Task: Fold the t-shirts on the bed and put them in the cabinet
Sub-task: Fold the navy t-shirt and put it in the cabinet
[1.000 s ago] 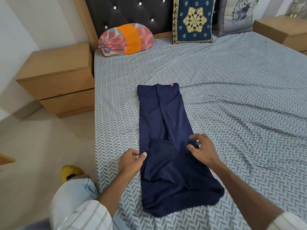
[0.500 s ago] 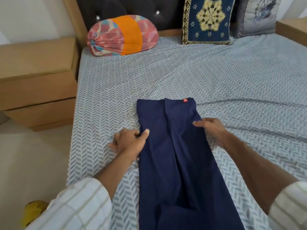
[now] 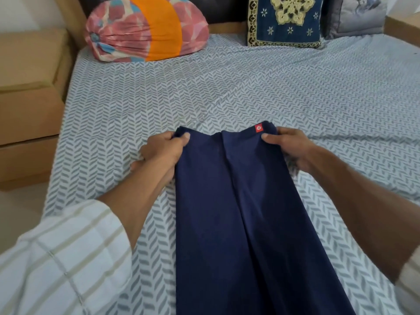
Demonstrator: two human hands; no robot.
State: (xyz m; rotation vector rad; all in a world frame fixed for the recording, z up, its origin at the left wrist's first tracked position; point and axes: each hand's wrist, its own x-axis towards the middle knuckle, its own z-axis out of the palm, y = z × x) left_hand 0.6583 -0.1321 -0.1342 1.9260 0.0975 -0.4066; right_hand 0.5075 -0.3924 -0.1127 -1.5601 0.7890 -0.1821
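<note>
Both hands, left hand and right hand, pinch the navy t-shirt at its far corners; next, probably fold toward the body.

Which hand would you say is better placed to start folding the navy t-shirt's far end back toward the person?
Neither clearly: the left hand and right hand each pinch a far corner of the navy t-shirt, so both should probably lift together.

One navy t-shirt, one red tag on it, two hands (left, right), one bolster, two cushions (blue, grey), one bed, one wooden nightstand, two striped sleeves
</note>
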